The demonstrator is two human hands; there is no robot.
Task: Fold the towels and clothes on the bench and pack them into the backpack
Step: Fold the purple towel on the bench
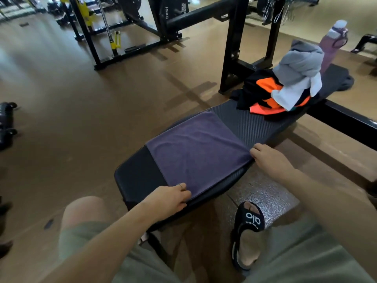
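A purple towel [195, 152] lies flat across the near half of the black bench [257, 123]. My left hand [169, 198] pinches its near-left corner at the bench's front edge. My right hand [269, 158] grips its near-right corner at the bench's right edge. Farther along the bench sits a pile: a black and orange garment [265, 94], a white towel [289, 94] and a grey cloth [299, 64] on top. No backpack is in view.
A purple water bottle [332, 43] stands at the bench's far end. A black rack frame [234, 43] rises behind the bench, with weight machines beyond on the brown floor. My foot in a black slide sandal [248, 231] rests below the bench.
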